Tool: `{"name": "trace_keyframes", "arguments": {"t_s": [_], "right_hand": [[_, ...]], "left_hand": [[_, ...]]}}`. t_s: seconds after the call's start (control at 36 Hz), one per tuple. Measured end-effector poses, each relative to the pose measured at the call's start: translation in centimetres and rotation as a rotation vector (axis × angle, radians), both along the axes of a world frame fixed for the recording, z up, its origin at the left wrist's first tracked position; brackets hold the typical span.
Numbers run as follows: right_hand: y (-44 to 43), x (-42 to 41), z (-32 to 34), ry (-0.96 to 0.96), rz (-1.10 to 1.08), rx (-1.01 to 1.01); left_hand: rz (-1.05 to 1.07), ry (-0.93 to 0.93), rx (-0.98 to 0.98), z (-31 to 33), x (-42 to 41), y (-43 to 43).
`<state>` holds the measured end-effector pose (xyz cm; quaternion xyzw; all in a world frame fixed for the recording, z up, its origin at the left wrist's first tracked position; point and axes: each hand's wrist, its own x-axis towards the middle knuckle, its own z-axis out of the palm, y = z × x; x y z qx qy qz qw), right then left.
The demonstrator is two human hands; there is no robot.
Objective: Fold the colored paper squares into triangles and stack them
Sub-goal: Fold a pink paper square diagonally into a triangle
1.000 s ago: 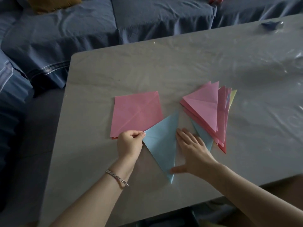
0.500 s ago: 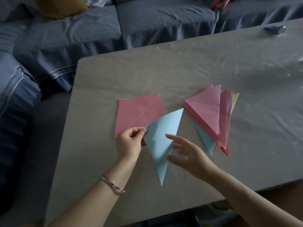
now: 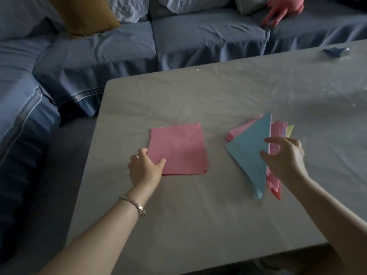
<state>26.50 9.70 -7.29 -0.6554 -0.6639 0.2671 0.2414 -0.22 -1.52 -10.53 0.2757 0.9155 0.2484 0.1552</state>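
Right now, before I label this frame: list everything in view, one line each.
table: 1, grey marbled, fills the foreground
pink paper squares: one stack, count unclear, table centre-left
blue paper triangle: 1, light blue, on top of the folded stack
folded triangle stack: 1, mostly pink with a yellow edge, table right
small blue object: 1, far right of table, kind unclear
sofa: 1, blue, behind and left of table
mustard cushion: 1, sofa back left
pale cushions: several, whitish, along sofa back
pink item: 1, top right on sofa, kind unclear
bracelet: 1, silver, left wrist
left hand: pinches the squares' near-left corner
right hand: fingers loosely curled over the blue triangle's right edge
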Motion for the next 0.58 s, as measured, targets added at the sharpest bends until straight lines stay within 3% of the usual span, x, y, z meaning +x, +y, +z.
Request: {"name": "trace_keyframes", "arguments": {"t_s": [0.11,0.25,0.44,0.53,0.58], "right_hand": [[-1.8,-2.7,-0.5,0.016,0.202,0.112],[-4.4,-7.4,-2.6,0.056,0.420,-0.120],[-6.3,-10.2,-4.0,0.010,0.527,-0.145],[-6.8,-10.2,-3.9,-0.086,0.571,0.019],[-7.3,-10.1,-3.6,-0.121,0.641,0.215]], "left_hand": [[-0.045,0.000,-0.111,-0.4,-0.4,0.3],[-0.031,0.014,-0.110,-0.3,-0.3,0.1],[0.018,-0.097,0.086,-0.1,-0.8,-0.8],[0.042,-0.232,0.160,0.6,-0.5,-1.0],[0.094,-0.451,0.268,1.0,0.2,-1.2]]}}
